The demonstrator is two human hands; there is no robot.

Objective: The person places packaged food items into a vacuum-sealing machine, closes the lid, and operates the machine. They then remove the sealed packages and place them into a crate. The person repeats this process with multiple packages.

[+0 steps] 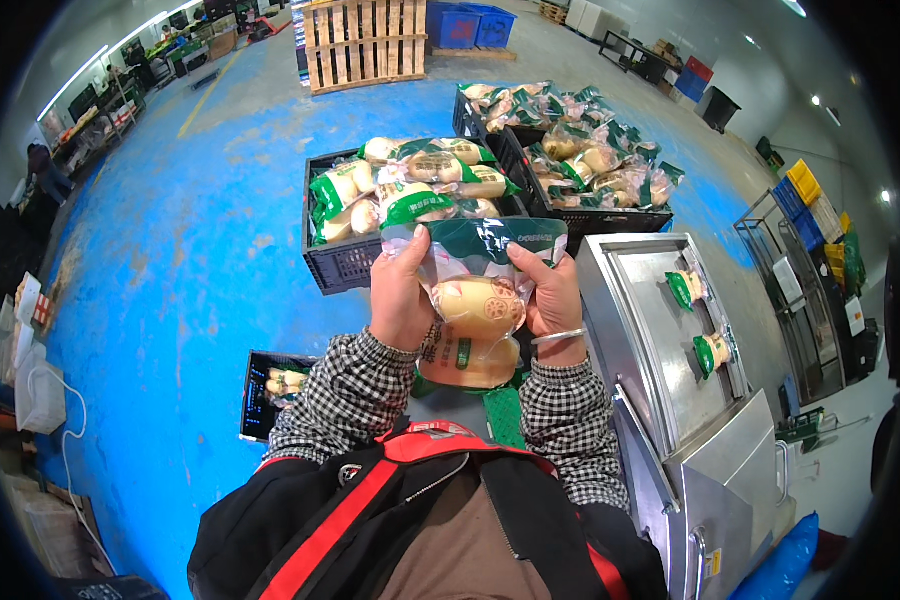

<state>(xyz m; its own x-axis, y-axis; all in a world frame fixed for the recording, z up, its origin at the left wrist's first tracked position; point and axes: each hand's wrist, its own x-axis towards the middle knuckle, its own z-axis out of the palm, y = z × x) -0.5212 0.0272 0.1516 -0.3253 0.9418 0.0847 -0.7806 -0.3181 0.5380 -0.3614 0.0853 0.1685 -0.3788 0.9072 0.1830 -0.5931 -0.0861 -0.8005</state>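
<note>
Between my hands hangs a clear plastic bag of peeled lotus root pieces (480,307) with a dark green top band. My left hand (403,296) grips its upper left edge, thumb on the front. My right hand (551,292), with a bangle at the wrist, grips the upper right part. Just beyond is a black plastic crate (345,259) heaped with similar bags. On the right, two bags, one farther (688,289) and one nearer (712,353), lie on the steel bed of a packaging machine (645,300), apart from each other.
Two more black crates, a back one (465,116) and a nearer one (607,220), hold bags. A small black crate (255,397) stands on the blue floor at lower left. A wooden pallet (366,45) stands upright behind. The machine's raised lid (645,442) borders my right side.
</note>
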